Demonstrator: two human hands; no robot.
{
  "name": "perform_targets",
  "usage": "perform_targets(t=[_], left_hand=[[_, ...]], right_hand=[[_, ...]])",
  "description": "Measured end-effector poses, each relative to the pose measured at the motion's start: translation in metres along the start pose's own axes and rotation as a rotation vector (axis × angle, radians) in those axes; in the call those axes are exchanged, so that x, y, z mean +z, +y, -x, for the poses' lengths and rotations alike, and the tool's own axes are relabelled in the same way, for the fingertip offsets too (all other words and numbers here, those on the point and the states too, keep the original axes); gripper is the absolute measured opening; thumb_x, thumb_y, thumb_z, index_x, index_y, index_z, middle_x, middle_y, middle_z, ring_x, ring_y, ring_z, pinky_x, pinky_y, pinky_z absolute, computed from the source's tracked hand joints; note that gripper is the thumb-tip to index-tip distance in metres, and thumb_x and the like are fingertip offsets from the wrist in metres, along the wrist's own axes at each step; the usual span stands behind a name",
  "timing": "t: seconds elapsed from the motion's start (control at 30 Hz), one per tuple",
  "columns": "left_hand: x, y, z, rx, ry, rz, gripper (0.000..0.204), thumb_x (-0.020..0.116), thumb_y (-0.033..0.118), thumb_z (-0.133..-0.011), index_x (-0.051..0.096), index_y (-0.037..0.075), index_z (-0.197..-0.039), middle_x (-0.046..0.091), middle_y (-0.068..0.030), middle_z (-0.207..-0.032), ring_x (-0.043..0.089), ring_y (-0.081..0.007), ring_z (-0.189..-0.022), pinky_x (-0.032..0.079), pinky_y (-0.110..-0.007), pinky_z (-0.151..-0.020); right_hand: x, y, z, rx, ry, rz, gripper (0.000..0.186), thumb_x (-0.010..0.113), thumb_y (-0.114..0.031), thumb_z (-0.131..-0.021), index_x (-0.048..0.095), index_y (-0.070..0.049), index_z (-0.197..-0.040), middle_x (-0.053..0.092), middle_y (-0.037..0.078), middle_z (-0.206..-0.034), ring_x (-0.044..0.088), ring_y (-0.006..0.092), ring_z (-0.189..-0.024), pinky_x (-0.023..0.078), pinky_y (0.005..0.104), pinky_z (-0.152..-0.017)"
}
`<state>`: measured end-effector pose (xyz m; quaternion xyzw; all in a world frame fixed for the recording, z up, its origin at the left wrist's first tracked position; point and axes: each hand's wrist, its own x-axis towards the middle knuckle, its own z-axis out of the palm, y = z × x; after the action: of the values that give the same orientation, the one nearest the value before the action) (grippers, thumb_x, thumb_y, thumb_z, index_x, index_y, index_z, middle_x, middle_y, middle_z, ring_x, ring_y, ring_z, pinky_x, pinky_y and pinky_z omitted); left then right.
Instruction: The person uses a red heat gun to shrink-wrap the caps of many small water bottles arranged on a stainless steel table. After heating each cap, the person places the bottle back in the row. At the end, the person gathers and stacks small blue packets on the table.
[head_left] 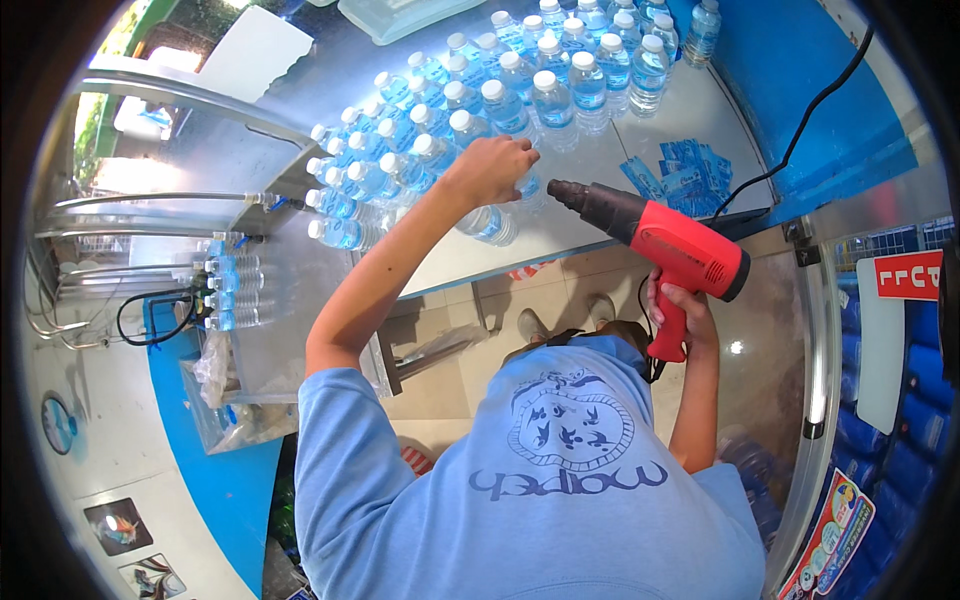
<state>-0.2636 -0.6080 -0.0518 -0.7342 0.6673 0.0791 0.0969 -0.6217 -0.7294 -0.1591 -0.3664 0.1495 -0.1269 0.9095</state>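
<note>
Near the front edge of the white-topped bench (690,110), our left hand (490,172) bends down over a small clear plastic bottle with a blue label (530,187), its fingers curled together and seeming to pinch the top; our thumb is hidden, so we cannot tell its exact hold. Beyond the front edge, our right hand (685,305) is wrapped around the handle of a red heat gun with a black nozzle (690,250); we cannot tell whether a finger presses the trigger. The nozzle points left at the bottle, near it but apart. To do this well, we would judge it best to turn the bottle slowly by its cap, so that warm air reaches the label evenly all round, and to sweep the nozzle up and down, since lingering could wrinkle the film or soften the thin plastic. Our fingertips should sit above the air stream. Packed rows of white-capped water bottles (555,100) stand toward the back and left edges, so we would aim clear of them, and of the loose pile of flat blue film labels (690,175) by the front right corner, near the black cord (798,123).
</note>
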Motion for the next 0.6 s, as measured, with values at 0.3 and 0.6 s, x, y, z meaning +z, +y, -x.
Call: perform_targets(t=[0.3,0.6], left_hand=[[-0.004,0.001,0.004,-0.009,-0.032,0.042,0.059,0.087,0.021,-0.075,0.063,0.004,-0.126,0.063,-0.0091,-0.124,0.063,-0.0332,-0.116,0.056,-0.045,-0.094],[-0.018,-0.018,0.025,0.001,0.051,0.42,0.067,0.089,0.015,-0.074,0.061,0.011,-0.135,0.061,-0.0107,-0.135,0.062,-0.0339,-0.121,0.055,-0.044,-0.096]], right_hand=[[0.017,0.008,-0.004,-0.018,0.041,0.107,0.022,0.067,-0.011,-0.094,0.06,-0.002,-0.113,0.064,0.008,-0.091,0.061,0.0131,-0.061,0.05,0.0271,-0.055],[0.027,0.017,-0.004,0.04,0.154,0.251,0.024,0.069,-0.015,-0.094,0.06,-0.003,-0.113,0.065,0.007,-0.091,0.06,0.012,-0.062,0.049,0.027,-0.057]])
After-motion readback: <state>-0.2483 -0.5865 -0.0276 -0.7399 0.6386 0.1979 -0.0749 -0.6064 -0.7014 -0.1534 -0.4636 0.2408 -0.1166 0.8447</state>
